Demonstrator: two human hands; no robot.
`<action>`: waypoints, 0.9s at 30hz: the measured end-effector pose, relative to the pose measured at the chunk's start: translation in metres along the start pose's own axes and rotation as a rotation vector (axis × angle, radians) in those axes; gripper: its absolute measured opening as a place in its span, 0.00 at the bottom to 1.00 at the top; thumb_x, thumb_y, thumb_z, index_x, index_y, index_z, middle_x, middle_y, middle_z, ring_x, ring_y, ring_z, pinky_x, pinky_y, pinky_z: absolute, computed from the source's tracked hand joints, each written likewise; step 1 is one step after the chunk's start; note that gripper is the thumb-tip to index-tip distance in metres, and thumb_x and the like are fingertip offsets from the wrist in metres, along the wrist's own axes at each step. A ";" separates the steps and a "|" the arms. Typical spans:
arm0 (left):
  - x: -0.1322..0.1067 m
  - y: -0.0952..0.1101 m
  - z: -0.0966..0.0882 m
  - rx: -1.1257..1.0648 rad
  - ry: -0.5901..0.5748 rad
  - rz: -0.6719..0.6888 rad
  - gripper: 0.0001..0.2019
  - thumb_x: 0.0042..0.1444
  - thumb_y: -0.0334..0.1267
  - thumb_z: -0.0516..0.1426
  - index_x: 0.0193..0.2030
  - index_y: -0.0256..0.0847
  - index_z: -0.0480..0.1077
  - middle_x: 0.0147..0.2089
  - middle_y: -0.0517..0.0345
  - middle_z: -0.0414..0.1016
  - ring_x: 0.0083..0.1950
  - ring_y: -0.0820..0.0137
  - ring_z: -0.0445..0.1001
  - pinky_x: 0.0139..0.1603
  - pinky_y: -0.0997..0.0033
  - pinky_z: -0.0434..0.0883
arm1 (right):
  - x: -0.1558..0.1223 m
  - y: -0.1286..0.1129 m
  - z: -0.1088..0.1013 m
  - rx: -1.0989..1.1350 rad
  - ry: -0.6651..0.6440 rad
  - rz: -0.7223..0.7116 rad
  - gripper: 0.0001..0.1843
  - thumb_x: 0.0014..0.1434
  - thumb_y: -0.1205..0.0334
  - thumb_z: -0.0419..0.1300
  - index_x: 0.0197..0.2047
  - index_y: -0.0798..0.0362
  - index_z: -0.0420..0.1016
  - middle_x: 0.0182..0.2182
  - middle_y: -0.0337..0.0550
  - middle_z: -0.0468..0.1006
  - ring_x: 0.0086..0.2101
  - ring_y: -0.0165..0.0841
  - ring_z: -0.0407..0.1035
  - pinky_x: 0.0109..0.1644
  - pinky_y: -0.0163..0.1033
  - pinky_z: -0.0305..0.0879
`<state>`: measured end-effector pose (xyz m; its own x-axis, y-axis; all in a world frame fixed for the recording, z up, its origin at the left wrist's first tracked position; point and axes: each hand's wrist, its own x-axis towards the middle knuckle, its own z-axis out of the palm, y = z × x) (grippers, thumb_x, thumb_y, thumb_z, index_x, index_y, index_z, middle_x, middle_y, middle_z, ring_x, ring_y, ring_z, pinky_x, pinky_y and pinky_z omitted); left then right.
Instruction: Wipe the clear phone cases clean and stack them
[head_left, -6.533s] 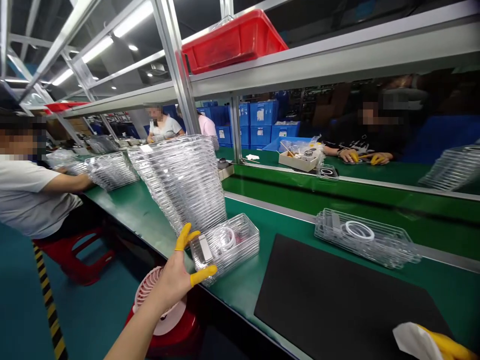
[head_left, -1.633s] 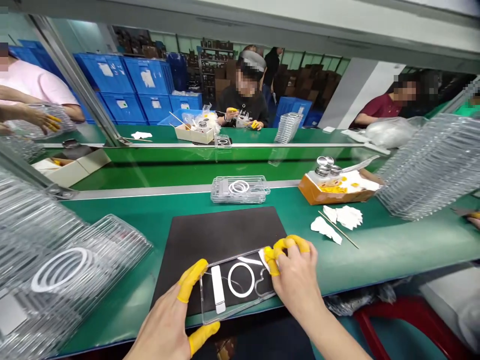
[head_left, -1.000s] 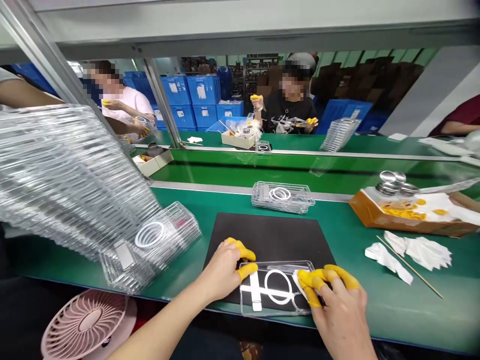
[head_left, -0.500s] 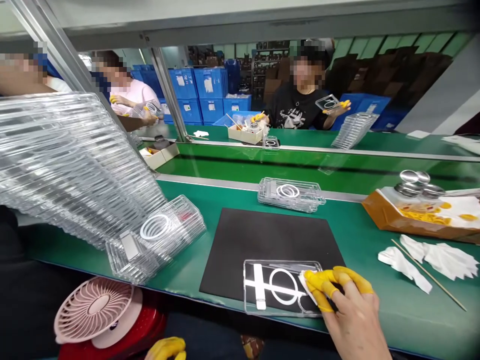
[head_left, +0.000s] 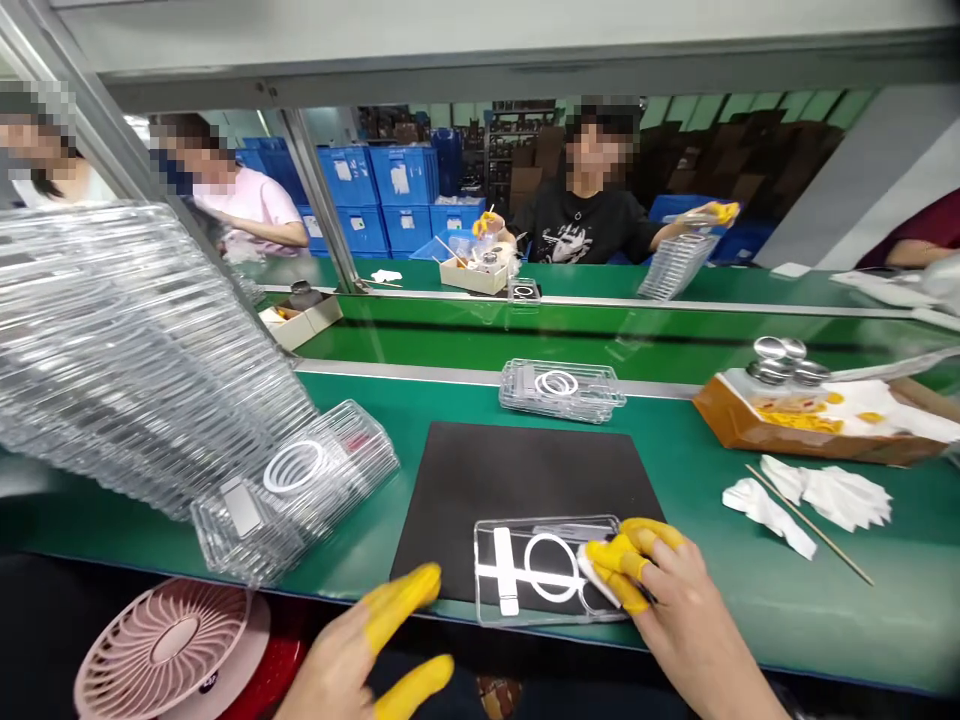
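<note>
Touching a clear rectangular case (head_left: 549, 572) is pinched white tissue (head_left: 598, 577).

Left hand (head_left: 352, 650) cropped below, clear case (head_left: 544, 575) partly hidden by right hand (head_left: 671, 590)

L hand (head_left: 341, 650) back up nr mat (head_left: 517, 470)

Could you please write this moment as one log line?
left hand: open, apart from clear case; right hand: pinching white wipe at case's right end; case: over near edge of black mat; stacked cases: left of mat
</note>
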<state>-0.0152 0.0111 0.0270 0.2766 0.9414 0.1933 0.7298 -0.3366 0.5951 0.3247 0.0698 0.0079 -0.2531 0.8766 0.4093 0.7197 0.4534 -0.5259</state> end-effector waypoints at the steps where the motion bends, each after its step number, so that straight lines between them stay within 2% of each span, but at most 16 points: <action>1: 0.017 0.002 0.004 0.034 0.016 0.088 0.35 0.58 0.50 0.62 0.69 0.57 0.53 0.55 0.54 0.77 0.57 0.55 0.75 0.55 0.57 0.76 | 0.003 -0.003 -0.005 0.185 -0.033 0.083 0.09 0.61 0.56 0.59 0.37 0.46 0.80 0.37 0.46 0.77 0.43 0.42 0.71 0.47 0.48 0.69; 3: 0.047 0.007 0.016 0.083 -0.011 0.191 0.49 0.51 0.55 0.65 0.73 0.52 0.42 0.63 0.45 0.68 0.63 0.49 0.68 0.59 0.51 0.72 | 0.009 -0.005 -0.015 0.587 -0.025 0.295 0.12 0.57 0.49 0.63 0.37 0.47 0.82 0.37 0.47 0.79 0.40 0.41 0.74 0.45 0.45 0.73; 5: 0.066 0.010 0.025 0.114 -0.069 0.241 0.57 0.44 0.60 0.67 0.73 0.50 0.38 0.67 0.40 0.62 0.65 0.45 0.64 0.58 0.47 0.71 | 0.013 -0.004 -0.021 0.895 0.098 0.464 0.17 0.51 0.45 0.67 0.37 0.48 0.82 0.34 0.48 0.81 0.36 0.42 0.75 0.42 0.47 0.74; 6: 0.072 0.010 0.029 0.129 -0.091 0.256 0.58 0.42 0.61 0.67 0.73 0.51 0.38 0.67 0.40 0.62 0.65 0.44 0.64 0.58 0.46 0.71 | 0.014 -0.002 -0.023 0.985 0.165 0.503 0.18 0.49 0.43 0.68 0.37 0.48 0.82 0.33 0.48 0.81 0.34 0.42 0.75 0.41 0.48 0.75; 8: 0.077 0.005 0.030 0.153 -0.106 0.288 0.56 0.41 0.60 0.68 0.72 0.52 0.44 0.66 0.43 0.65 0.63 0.46 0.68 0.58 0.49 0.72 | 0.016 0.001 -0.023 0.997 0.256 0.491 0.22 0.47 0.39 0.68 0.36 0.47 0.82 0.32 0.48 0.81 0.32 0.42 0.76 0.39 0.50 0.75; 10: 0.083 -0.003 0.026 0.156 -0.091 0.309 0.44 0.44 0.58 0.67 0.67 0.52 0.58 0.59 0.48 0.74 0.57 0.49 0.75 0.54 0.55 0.75 | 0.018 0.007 -0.025 0.860 0.312 0.465 0.25 0.48 0.34 0.64 0.34 0.49 0.81 0.31 0.49 0.81 0.32 0.42 0.75 0.37 0.50 0.75; 12: 0.094 -0.009 0.018 0.141 -0.078 0.282 0.23 0.51 0.57 0.63 0.52 0.52 0.73 0.44 0.54 0.82 0.45 0.54 0.81 0.43 0.63 0.79 | 0.025 0.018 -0.035 0.689 0.358 0.476 0.27 0.50 0.34 0.62 0.33 0.51 0.80 0.30 0.49 0.80 0.31 0.42 0.75 0.36 0.49 0.73; 13: 0.101 -0.012 0.014 0.133 -0.072 0.251 0.15 0.55 0.56 0.59 0.43 0.51 0.75 0.35 0.58 0.82 0.38 0.58 0.82 0.37 0.66 0.79 | 0.031 0.026 -0.044 0.612 0.388 0.491 0.26 0.50 0.35 0.62 0.33 0.52 0.79 0.29 0.48 0.80 0.31 0.42 0.74 0.36 0.49 0.72; 14: 0.108 -0.013 0.010 0.130 -0.059 0.212 0.13 0.60 0.54 0.55 0.35 0.50 0.75 0.28 0.60 0.80 0.32 0.61 0.81 0.31 0.69 0.77 | 0.039 0.037 -0.056 0.533 0.426 0.512 0.25 0.50 0.37 0.62 0.33 0.53 0.79 0.29 0.48 0.79 0.31 0.42 0.73 0.37 0.49 0.72; 15: 0.116 -0.014 0.007 0.135 -0.032 0.172 0.16 0.62 0.51 0.51 0.30 0.48 0.74 0.24 0.61 0.77 0.27 0.63 0.80 0.27 0.70 0.76 | 0.049 0.049 -0.070 0.437 0.472 0.538 0.24 0.50 0.40 0.63 0.34 0.54 0.79 0.30 0.49 0.79 0.31 0.42 0.73 0.38 0.50 0.71; 16: 0.123 -0.014 0.006 0.141 0.012 0.138 0.19 0.64 0.49 0.48 0.28 0.47 0.72 0.23 0.61 0.76 0.25 0.64 0.79 0.26 0.70 0.76 | 0.060 0.064 -0.085 0.326 0.520 0.569 0.23 0.50 0.42 0.63 0.36 0.56 0.78 0.31 0.49 0.78 0.33 0.44 0.72 0.40 0.51 0.70; 18: 0.136 -0.016 0.006 0.136 0.111 0.105 0.18 0.64 0.48 0.46 0.31 0.45 0.72 0.29 0.57 0.79 0.31 0.62 0.81 0.32 0.67 0.78 | 0.087 0.094 -0.116 0.086 0.610 0.631 0.22 0.54 0.48 0.61 0.41 0.60 0.77 0.35 0.52 0.78 0.40 0.48 0.71 0.46 0.55 0.66; 21: 0.146 -0.023 0.016 0.082 0.177 0.091 0.17 0.65 0.48 0.46 0.48 0.42 0.71 0.48 0.50 0.79 0.53 0.58 0.77 0.53 0.57 0.75 | 0.125 0.133 -0.148 -0.221 0.598 0.680 0.16 0.58 0.55 0.61 0.43 0.60 0.75 0.42 0.52 0.76 0.48 0.47 0.68 0.54 0.56 0.62; 23: 0.148 -0.030 0.025 0.058 0.183 0.064 0.20 0.66 0.47 0.45 0.57 0.40 0.66 0.56 0.47 0.75 0.61 0.57 0.71 0.60 0.51 0.70 | 0.142 0.149 -0.154 -0.376 0.517 0.691 0.14 0.61 0.57 0.61 0.45 0.58 0.74 0.46 0.49 0.74 0.50 0.41 0.67 0.56 0.54 0.63; 25: 0.150 -0.036 0.034 0.037 0.186 0.034 0.22 0.67 0.46 0.43 0.63 0.39 0.60 0.61 0.45 0.71 0.64 0.55 0.67 0.63 0.48 0.66 | 0.152 0.159 -0.152 -0.497 0.424 0.697 0.14 0.63 0.56 0.60 0.47 0.56 0.73 0.48 0.47 0.73 0.49 0.38 0.69 0.54 0.52 0.65; 27: 0.150 -0.037 0.039 0.010 0.129 0.025 0.25 0.68 0.47 0.43 0.68 0.41 0.52 0.66 0.45 0.64 0.68 0.56 0.61 0.65 0.47 0.63 | 0.155 0.165 -0.147 -0.592 0.350 0.702 0.14 0.63 0.56 0.60 0.47 0.57 0.72 0.47 0.47 0.74 0.47 0.38 0.70 0.53 0.51 0.67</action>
<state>0.0234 0.1643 0.0038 0.2126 0.9276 0.3072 0.7297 -0.3598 0.5815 0.4994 0.2564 0.0942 0.4931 0.7752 0.3948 0.8653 -0.3902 -0.3145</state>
